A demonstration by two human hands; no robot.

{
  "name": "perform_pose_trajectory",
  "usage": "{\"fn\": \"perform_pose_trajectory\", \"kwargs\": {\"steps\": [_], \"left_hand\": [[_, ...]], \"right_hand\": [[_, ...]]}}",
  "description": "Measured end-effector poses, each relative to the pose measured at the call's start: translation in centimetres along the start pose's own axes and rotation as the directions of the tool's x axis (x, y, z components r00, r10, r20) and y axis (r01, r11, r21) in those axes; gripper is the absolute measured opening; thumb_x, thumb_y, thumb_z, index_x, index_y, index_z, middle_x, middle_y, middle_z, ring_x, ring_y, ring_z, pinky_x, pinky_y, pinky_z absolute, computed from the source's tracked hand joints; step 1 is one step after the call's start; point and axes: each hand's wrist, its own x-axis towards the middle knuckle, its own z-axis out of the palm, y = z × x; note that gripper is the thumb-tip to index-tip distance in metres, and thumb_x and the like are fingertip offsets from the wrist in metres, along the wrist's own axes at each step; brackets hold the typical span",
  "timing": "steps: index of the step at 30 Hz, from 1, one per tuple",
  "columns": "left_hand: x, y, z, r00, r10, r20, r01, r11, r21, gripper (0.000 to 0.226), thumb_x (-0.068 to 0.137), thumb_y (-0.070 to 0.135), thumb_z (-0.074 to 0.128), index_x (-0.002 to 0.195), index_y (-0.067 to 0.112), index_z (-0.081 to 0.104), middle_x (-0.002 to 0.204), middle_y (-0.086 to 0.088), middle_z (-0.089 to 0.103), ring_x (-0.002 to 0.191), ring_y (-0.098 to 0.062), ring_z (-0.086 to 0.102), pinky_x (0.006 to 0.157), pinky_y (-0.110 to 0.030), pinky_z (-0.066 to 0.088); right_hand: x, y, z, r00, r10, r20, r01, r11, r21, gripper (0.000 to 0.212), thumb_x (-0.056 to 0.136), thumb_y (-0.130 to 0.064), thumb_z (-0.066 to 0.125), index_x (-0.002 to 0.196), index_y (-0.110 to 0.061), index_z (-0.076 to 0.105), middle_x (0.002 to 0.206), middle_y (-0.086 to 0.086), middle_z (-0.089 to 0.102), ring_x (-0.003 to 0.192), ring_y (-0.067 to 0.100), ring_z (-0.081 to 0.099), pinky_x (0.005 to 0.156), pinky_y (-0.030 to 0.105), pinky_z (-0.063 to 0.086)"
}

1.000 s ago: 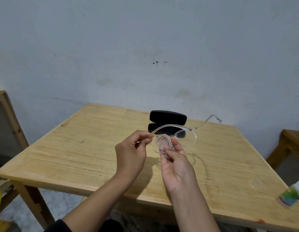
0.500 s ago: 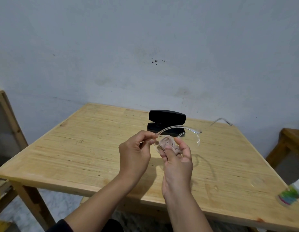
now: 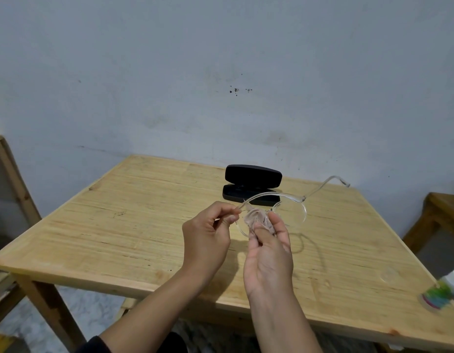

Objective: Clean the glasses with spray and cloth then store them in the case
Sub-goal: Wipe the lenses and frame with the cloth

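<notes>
We see the left hand (image 3: 208,233) pinching the glasses (image 3: 279,207) just in front of the open case (image 3: 251,184); the right hand (image 3: 269,256) pinches the cloth (image 3: 256,220) against one lens.

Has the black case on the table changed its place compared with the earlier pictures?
No. The open black case sits at the same spot near the far edge of the table, below the dark wall marks.

Left grip (image 3: 208,233) curled in pinch; right grip (image 3: 267,253) palm up, thumb against fingers; forearms converging.
</notes>
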Motion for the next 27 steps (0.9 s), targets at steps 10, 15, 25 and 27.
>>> {"fn": "perform_pose_trajectory", "kwargs": {"steps": [10, 15, 25, 27], "left_hand": [[0.5, 0.0, -0.4, 0.999, -0.046, -0.001, 0.046, 0.999, -0.020, 0.026, 0.082, 0.003, 0.067, 0.077, 0.029, 0.069, 0.075, 0.029, 0.068, 0.072, 0.006, 0.065, 0.064, -0.003, 0.044], [0.5, 0.4, -0.2, 0.997, -0.077, 0.009, 0.078, 0.996, -0.040, 0.027, 0.082, 0.002, 0.066, 0.077, 0.029, 0.068, 0.070, 0.023, 0.069, 0.073, 0.008, 0.064, 0.065, -0.002, 0.044], [0.7, 1.1, -0.1, 0.998, -0.056, 0.018, 0.057, 0.998, -0.042, 0.026, 0.081, 0.000, 0.065, 0.077, 0.025, 0.069, 0.070, 0.031, 0.067, 0.071, 0.009, 0.063, 0.063, -0.002, 0.042], [0.7, 1.3, 0.0, 1.000, 0.013, 0.016, -0.012, 1.000, -0.011, 0.026, 0.080, -0.003, 0.065, 0.078, 0.022, 0.071, 0.067, 0.031, 0.065, 0.071, 0.009, 0.064, 0.062, -0.002, 0.042]], "right_hand": [[0.5, -0.5, 0.0, 0.990, 0.129, 0.061, -0.131, 0.991, 0.032, 0.036, 0.085, 0.016, 0.047, 0.106, -0.010, 0.060, 0.092, 0.010, 0.064, 0.091, 0.017, 0.062, 0.094, 0.031, 0.045], [0.2, -0.2, 0.2, 0.999, 0.033, 0.029, -0.033, 0.999, -0.001, 0.035, 0.084, 0.014, 0.050, 0.102, -0.013, 0.062, 0.097, 0.007, 0.066, 0.091, 0.013, 0.064, 0.093, 0.026, 0.045], [0.4, 0.3, -0.2, 0.961, -0.275, 0.041, 0.267, 0.870, -0.416, 0.023, 0.084, -0.001, 0.063, 0.079, -0.022, 0.071, 0.070, -0.008, 0.066, 0.074, 0.008, 0.063, 0.066, 0.013, 0.050], [0.4, 0.2, -0.3, 0.946, -0.320, 0.052, 0.304, 0.821, -0.483, 0.022, 0.084, -0.005, 0.064, 0.079, -0.025, 0.072, 0.060, -0.009, 0.059, 0.061, 0.007, 0.057, 0.053, 0.007, 0.046]]}}
